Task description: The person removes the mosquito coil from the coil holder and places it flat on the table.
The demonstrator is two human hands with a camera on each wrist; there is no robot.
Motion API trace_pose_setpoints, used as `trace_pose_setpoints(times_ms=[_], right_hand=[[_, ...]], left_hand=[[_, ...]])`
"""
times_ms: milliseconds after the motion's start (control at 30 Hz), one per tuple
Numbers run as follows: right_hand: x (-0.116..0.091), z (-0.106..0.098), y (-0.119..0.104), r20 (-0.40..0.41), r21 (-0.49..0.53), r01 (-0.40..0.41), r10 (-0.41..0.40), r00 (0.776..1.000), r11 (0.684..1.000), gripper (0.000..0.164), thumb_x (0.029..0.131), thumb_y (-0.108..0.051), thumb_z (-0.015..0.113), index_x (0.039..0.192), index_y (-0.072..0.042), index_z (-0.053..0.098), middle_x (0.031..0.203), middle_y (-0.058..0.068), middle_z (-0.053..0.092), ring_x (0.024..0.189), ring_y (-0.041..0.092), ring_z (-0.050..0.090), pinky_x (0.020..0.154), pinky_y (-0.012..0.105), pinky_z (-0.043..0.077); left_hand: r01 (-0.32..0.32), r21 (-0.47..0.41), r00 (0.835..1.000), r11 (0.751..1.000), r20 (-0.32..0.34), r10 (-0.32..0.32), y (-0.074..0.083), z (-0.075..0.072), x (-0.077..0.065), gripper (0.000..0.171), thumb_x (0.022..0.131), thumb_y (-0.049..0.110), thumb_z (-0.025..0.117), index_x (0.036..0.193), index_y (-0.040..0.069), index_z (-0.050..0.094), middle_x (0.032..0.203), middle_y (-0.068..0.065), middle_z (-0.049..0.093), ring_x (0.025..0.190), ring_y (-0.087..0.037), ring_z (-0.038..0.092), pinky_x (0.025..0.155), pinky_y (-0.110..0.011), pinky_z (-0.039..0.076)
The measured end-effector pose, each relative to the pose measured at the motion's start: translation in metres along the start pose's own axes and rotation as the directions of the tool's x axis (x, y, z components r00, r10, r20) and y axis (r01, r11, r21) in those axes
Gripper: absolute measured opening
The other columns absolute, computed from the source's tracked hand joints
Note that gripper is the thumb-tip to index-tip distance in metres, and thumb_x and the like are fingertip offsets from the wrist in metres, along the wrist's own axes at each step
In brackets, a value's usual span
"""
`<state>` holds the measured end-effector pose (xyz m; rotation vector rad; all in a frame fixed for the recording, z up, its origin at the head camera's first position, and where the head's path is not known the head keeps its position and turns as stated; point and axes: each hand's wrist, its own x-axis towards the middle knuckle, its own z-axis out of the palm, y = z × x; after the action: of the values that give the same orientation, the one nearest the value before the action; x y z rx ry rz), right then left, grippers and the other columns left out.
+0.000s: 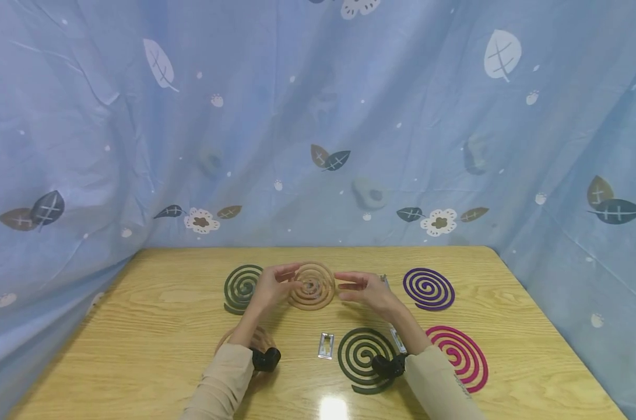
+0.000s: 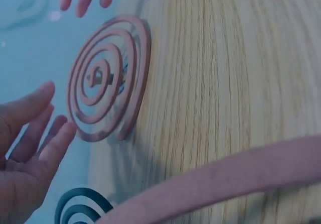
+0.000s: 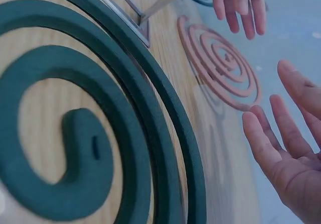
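A tan mosquito coil [image 1: 330, 286] sits raised at the back of the table, with a small metal stand [image 2: 123, 73] showing through its rings. To its left my left hand [image 1: 271, 286] has spread, relaxed fingers, the fingertips right at the coil's edge. On the opposite side, my right hand [image 1: 369, 289] reaches toward the rim with fingers extended and nothing in its grasp. In the right wrist view both hands flank the coil. One dark green coil [image 1: 235, 294] lies just behind the left hand, partly hidden by it.
Under the left forearm is another tan coil [image 1: 224, 337]; below the right wrist lies a dark green coil [image 1: 367, 353]. Purple [image 1: 428, 287] and pink-red [image 1: 470, 357] coils lie to the right. Metal stands [image 1: 326, 346] lie in front and by the right forearm. A patterned curtain [image 1: 318, 116] hangs behind.
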<state>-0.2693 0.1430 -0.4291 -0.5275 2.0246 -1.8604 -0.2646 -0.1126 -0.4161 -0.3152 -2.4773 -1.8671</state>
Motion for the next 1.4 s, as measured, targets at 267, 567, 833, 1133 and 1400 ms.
trace_pose_setpoints(times_ms=[267,567,833,1133,1400], right_hand=[[0.012,-0.002,0.006,-0.022,-0.034,-0.054,0.053,0.998,0.998,0.05,0.087,0.004,0.065,0.134,0.008,0.048,0.131,0.028,0.052,0.121,0.04,0.051,0.092,0.03,0.053],[0.022,-0.003,0.006,0.018,-0.004,-0.05,0.05,0.999,0.999,0.051,0.087,0.01,0.061,0.135,0.014,0.043,0.133,0.032,0.048,0.122,0.043,0.049,0.091,0.03,0.054],[0.022,0.002,0.007,-0.035,0.011,-0.067,0.068,0.997,0.998,0.05,0.086,0.013,0.061,0.133,0.012,0.046,0.133,0.03,0.05,0.12,0.041,0.052,0.09,0.032,0.054],[0.024,0.009,0.008,-0.143,0.025,-0.041,0.044,0.989,0.999,0.049,0.085,0.013,0.062,0.132,0.011,0.048,0.136,0.028,0.048,0.118,0.04,0.053,0.09,0.034,0.054],[0.024,0.009,0.003,-0.245,0.039,-0.023,0.032,0.969,0.999,0.046,0.085,0.011,0.064,0.13,0.008,0.052,0.134,0.024,0.052,0.12,0.038,0.053,0.094,0.034,0.052]], left_hand=[[0.057,0.116,0.993,0.992,-0.105,-0.045,-0.006,0.002,0.001,0.039,0.082,-0.009,0.069,0.119,-0.009,0.061,0.123,-0.026,0.059,0.114,-0.041,0.056,0.091,-0.044,0.053],[0.057,0.165,0.983,0.985,-0.184,-0.026,-0.006,0.008,0.003,0.035,0.08,-0.013,0.067,0.114,-0.013,0.062,0.116,-0.03,0.062,0.105,-0.043,0.061,0.087,-0.045,0.055],[0.056,0.103,0.981,0.993,-0.188,-0.036,-0.006,0.011,-0.001,0.033,0.082,-0.012,0.067,0.114,-0.017,0.06,0.117,-0.034,0.058,0.098,-0.044,0.064,0.08,-0.043,0.058],[0.066,0.126,0.975,0.99,-0.217,-0.038,-0.006,0.011,-0.003,0.03,0.082,-0.014,0.066,0.111,-0.015,0.063,0.115,-0.033,0.06,0.097,-0.042,0.065,0.077,-0.04,0.059],[0.085,0.08,0.976,0.993,-0.208,-0.066,-0.001,0.012,-0.002,0.032,0.082,-0.013,0.067,0.114,-0.012,0.063,0.119,-0.03,0.059,0.103,-0.041,0.063,0.079,-0.038,0.059]])
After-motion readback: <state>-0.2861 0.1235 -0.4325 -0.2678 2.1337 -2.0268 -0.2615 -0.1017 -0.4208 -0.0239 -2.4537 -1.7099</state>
